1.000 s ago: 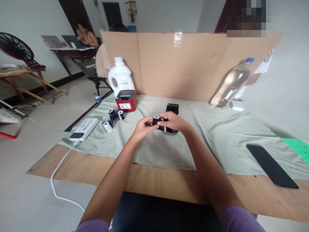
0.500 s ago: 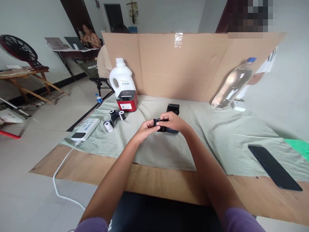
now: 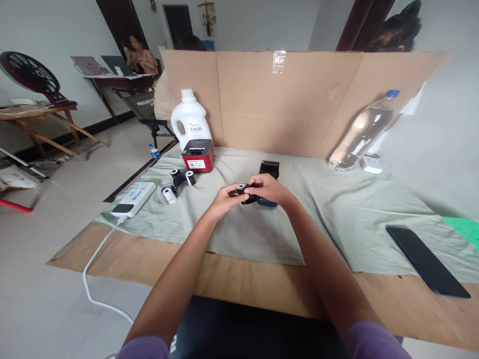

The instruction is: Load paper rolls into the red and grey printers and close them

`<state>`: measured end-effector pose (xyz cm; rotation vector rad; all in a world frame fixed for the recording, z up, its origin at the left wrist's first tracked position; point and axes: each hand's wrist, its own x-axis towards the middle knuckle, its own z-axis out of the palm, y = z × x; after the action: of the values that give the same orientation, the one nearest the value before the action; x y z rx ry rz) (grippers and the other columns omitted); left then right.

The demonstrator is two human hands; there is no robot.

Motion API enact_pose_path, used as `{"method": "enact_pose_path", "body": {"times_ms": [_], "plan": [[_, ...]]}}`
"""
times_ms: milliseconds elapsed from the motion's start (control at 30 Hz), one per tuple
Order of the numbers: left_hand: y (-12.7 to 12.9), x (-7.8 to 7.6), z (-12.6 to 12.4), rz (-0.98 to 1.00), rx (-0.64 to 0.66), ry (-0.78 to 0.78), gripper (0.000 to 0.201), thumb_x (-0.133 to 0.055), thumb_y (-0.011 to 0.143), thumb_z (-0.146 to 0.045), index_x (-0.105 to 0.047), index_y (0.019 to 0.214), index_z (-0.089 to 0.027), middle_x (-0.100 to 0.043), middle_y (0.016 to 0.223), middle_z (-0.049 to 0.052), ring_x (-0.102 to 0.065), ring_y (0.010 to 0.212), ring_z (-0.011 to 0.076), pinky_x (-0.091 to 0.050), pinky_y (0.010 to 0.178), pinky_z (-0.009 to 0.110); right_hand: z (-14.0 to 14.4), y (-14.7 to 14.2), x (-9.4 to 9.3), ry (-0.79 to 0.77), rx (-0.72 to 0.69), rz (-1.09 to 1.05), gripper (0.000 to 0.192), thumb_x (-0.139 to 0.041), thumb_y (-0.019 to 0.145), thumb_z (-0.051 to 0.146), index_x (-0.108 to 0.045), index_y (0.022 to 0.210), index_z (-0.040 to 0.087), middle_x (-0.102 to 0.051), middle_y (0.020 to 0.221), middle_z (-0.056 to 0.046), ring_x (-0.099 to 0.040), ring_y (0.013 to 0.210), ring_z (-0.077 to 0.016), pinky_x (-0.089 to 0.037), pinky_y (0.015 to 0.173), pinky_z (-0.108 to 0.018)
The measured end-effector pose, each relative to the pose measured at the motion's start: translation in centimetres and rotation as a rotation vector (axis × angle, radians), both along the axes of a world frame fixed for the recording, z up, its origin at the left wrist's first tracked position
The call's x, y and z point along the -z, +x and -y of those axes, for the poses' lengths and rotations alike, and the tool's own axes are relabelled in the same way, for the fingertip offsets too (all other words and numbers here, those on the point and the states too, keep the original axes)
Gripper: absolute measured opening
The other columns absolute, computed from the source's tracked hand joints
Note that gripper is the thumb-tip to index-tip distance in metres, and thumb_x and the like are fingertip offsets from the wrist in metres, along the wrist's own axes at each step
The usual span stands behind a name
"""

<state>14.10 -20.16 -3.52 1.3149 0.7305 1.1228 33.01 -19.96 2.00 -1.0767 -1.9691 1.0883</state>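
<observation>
Head view shows left hand (image 3: 223, 200) and right hand (image 3: 270, 189) together, clamped on a black roll (image 3: 247, 193) (lifted above the cloth (image 3: 348, 209), apparently for turning).

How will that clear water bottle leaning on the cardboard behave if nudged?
The water bottle looks nearly full, so probably heavy for its size. It only leans on the cardboard screen, so a sideways push would likely slide it down. Being round, it may then roll on the cloth.

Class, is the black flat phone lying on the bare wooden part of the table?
No: the black flat phone lies on the grey-green cloth.
</observation>
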Motion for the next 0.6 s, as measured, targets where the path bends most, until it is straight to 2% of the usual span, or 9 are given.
{"method": "enact_pose_path", "body": {"times_ms": [133, 233, 333, 433, 500, 600], "plan": [[0.2, 0.4, -0.3, 0.011, -0.049, 0.004, 0.076, -0.091, 0.057, -0.033, -0.063, 0.125, -0.016, -0.073, 0.102, 0.007, -0.068, 0.086, 0.0191, -0.051, 0.084, 0.033, -0.3, -0.6, 0.7, 0.079, 0.108, 0.032, 0.030, -0.073, 0.072, 0.044, -0.059, 0.080, 0.019, -0.059, 0.074, 0.002, -0.053, 0.069, -0.0138, -0.037, 0.063, -0.027], [0.1, 0.3, -0.2, 0.033, -0.037, 0.017, 0.086, -0.089, 0.060, -0.033, -0.054, 0.136, -0.016, -0.073, 0.105, 0.008, -0.069, 0.089, 0.0196, -0.051, 0.084, 0.031, -0.5, -0.9, 1.2, 0.119, 0.162, 0.052, 0.037, -0.077, 0.068, 0.047, -0.059, 0.082, 0.019, -0.060, 0.079, 0.001, -0.054, 0.073, -0.0142, -0.039, 0.067, -0.028], [-0.2, 0.0, -0.1, 0.056, 0.021, 0.023, 0.090, -0.088, 0.062, -0.031, -0.048, 0.141, -0.017, -0.072, 0.112, 0.010, -0.068, 0.094, 0.0206, -0.051, 0.082, 0.030, -0.4, -0.8, 1.2, -0.017, 0.081, 0.012, 0.038, -0.076, 0.071, 0.049, -0.058, 0.085, 0.018, -0.062, 0.081, 0.000, -0.053, 0.066, -0.0112, -0.038, 0.061, -0.026], [-0.5, -0.1, 0.0, 0.045, 0.064, 0.024, 0.089, -0.087, 0.062, -0.030, -0.049, 0.142, -0.017, -0.073, 0.107, 0.009, -0.068, 0.084, 0.0183, -0.051, 0.079, 0.030, -0.3, -0.8, 1.3, -0.196, 0.020, -0.016, 0.037, -0.074, 0.074, 0.048, -0.056, 0.088, 0.019, -0.060, 0.072, 0.003, -0.040, 0.048, -0.0059, -0.028, 0.046, -0.023], [-0.5, 0.0, -0.1, 0.028, 0.061, 0.042, 0.089, -0.087, 0.062, -0.028, -0.049, 0.142, -0.018, -0.073, 0.103, 0.007, -0.067, 0.082, 0.0173, -0.051, 0.080, 0.030, -0.3, -0.9, 1.5, -0.230, 0.031, -0.035, 0.036, -0.074, 0.075, 0.047, -0.056, 0.090, 0.019, -0.059, 0.068, 0.004, -0.035, 0.043, -0.0046, -0.023, 0.042, -0.023], [-0.3, 0.4, -0.3, 0.015, 0.068, 0.046, 0.092, -0.087, 0.062, -0.025, -0.047, 0.144, -0.019, -0.072, 0.104, 0.007, -0.067, 0.086, 0.0181, -0.052, 0.081, 0.031, -0.4, -1.4, 2.1, -0.227, 0.067, -0.046, 0.036, -0.075, 0.075, 0.047, -0.057, 0.091, 0.020, -0.059, 0.066, 0.004, -0.037, 0.042, -0.0052, -0.023, 0.040, -0.023]]}}
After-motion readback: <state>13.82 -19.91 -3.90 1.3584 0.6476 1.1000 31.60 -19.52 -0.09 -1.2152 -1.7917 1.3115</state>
